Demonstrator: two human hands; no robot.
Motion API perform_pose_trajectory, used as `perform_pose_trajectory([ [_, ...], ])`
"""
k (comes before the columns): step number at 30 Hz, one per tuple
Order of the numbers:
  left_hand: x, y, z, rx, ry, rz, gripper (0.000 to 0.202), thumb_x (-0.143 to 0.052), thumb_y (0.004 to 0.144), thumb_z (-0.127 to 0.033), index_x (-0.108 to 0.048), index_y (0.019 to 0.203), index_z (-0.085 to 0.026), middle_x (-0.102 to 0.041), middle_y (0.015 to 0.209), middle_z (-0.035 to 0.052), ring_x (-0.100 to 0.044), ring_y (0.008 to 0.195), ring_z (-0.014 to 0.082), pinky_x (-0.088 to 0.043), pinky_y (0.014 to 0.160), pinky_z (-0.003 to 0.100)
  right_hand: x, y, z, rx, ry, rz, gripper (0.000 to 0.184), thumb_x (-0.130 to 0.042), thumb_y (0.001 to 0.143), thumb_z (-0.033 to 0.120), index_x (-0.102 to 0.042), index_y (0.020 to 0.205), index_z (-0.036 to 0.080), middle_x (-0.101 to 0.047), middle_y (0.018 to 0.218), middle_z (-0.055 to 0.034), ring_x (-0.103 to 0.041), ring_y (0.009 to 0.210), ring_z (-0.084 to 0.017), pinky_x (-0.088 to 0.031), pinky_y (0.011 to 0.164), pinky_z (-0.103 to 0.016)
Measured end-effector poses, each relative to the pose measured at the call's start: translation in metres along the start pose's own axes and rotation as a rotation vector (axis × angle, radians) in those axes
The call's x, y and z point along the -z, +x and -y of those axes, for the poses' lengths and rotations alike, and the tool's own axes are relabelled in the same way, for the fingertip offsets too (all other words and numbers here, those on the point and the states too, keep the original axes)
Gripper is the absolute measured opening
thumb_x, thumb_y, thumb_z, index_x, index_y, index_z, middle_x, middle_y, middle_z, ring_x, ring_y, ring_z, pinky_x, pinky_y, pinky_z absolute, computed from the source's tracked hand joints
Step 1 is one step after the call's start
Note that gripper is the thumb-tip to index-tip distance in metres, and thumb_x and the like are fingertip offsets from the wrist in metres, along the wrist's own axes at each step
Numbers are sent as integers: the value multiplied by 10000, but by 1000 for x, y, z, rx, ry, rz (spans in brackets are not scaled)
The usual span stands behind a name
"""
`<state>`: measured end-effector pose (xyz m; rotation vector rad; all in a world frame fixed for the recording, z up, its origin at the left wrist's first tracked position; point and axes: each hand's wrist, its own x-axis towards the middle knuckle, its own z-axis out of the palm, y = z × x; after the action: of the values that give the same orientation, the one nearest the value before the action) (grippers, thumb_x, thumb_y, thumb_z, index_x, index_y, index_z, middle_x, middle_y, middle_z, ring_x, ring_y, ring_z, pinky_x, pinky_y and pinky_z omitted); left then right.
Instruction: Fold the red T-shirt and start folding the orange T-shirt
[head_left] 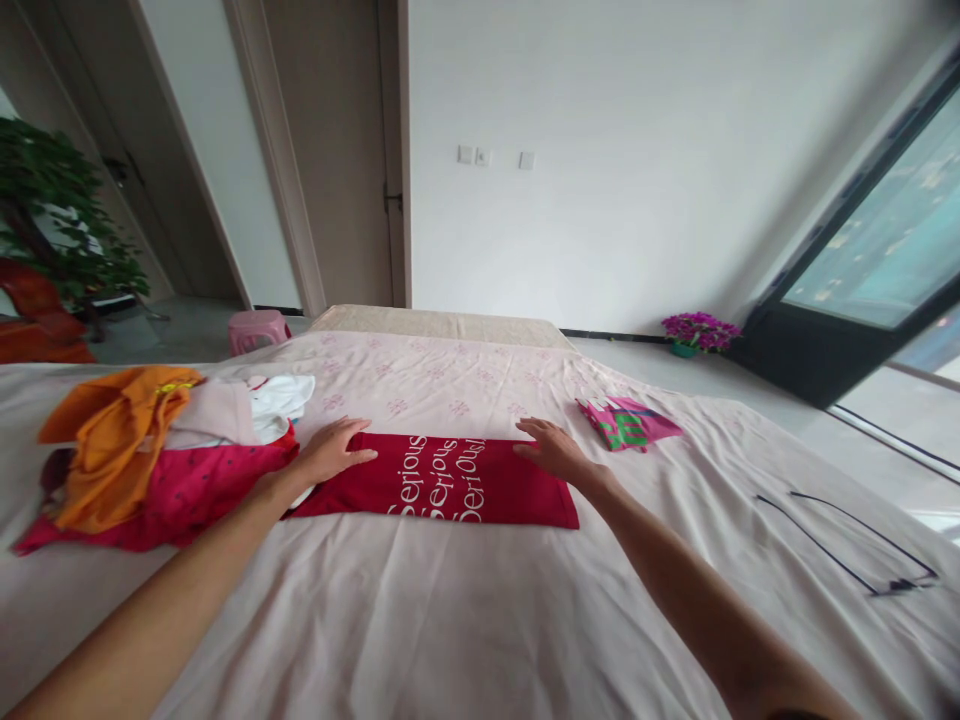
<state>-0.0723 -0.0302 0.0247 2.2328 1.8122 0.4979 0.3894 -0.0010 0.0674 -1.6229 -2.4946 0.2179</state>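
A dark red garment (442, 482) with white "Serious" lettering lies folded into a long strip on the pale pink bedsheet (420, 620). My left hand (334, 448) lies flat on its left end, fingers stretched out. Flat on the right end rests my right hand (551, 448), fingers also extended. Neither hand grips the cloth.
A heap of clothes (150, 450), orange, pink, white and magenta, sits left of the garment. A small folded pink and green piece (626, 423) lies to the right. A dark cord (847, 545) lies on the sheet at right. Beyond stand a pink stool (259, 328), a plant and purple flowers (697, 330).
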Motion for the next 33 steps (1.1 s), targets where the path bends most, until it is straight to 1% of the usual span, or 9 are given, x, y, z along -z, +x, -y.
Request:
perform_pose_trajectory([
  [4,15,6,-5,62,7,143,814,-659,683,-580,-562,1358,-135,-588,1389,178,-536,1287,324,-384,1089,396,7,19,12,24,60,151,659,-692,812,529,-569,1385,228,-612,1343,-107,-577,1199,-272,-436,970,-328],
  [12,27,2,-25,130,-143,396,435,-674,648,-500,-737,937,-181,-783,902,33,-711,888,265,-521,746,290,22,33,24,25,129,416,457,-776,695,447,-708,1103,253,-716,998,-15,-653,856,-198,-431,660,-238],
  [16,33,-7,-33,123,-328,460,478,-655,670,-468,-712,1045,-179,-783,992,13,-707,948,253,-532,783,282,28,28,33,79,119,473,365,-770,682,362,-720,1013,218,-713,915,-12,-639,820,-199,-408,623,-238],
  [18,36,-9,-35,130,-404,428,520,-667,661,-482,-691,1074,-168,-776,1034,28,-699,980,263,-533,825,297,29,24,36,82,122,494,283,-737,699,313,-720,962,210,-705,855,-1,-630,778,-188,-392,597,-233],
  [21,45,-6,-35,95,-318,239,531,-681,647,-512,-680,1050,-166,-759,1082,53,-678,1026,275,-511,904,315,35,23,34,113,133,420,224,-703,722,278,-703,933,202,-694,835,9,-613,753,-168,-378,600,-223],
  [25,67,4,-40,46,-130,-123,438,-584,779,-518,-629,1071,-194,-741,1019,41,-679,952,233,-502,881,299,56,25,33,73,73,32,197,-606,807,227,-671,992,205,-689,908,-4,-597,791,-155,-367,663,-226],
  [28,78,4,-47,-22,44,-365,297,-533,849,-361,-617,1100,-227,-715,1053,39,-656,1007,223,-482,920,304,71,21,36,75,-27,-238,226,-505,889,208,-642,1068,216,-677,1016,-32,-586,868,-166,-362,736,-246],
  [30,74,-5,-47,-168,164,-410,285,-524,843,-224,-630,1107,-233,-691,1127,56,-617,1104,230,-442,1000,330,70,12,34,133,-107,-307,233,-468,922,206,-636,1084,207,-663,1059,-63,-577,933,-188,-360,800,-269],
  [33,51,-30,-40,-401,269,-267,456,-509,799,-61,-615,1200,-251,-668,1192,55,-592,1146,226,-423,1026,355,45,-8,19,207,-185,-221,278,-456,903,137,-643,1101,194,-659,1064,-90,-567,999,-211,-351,875,-300],
])
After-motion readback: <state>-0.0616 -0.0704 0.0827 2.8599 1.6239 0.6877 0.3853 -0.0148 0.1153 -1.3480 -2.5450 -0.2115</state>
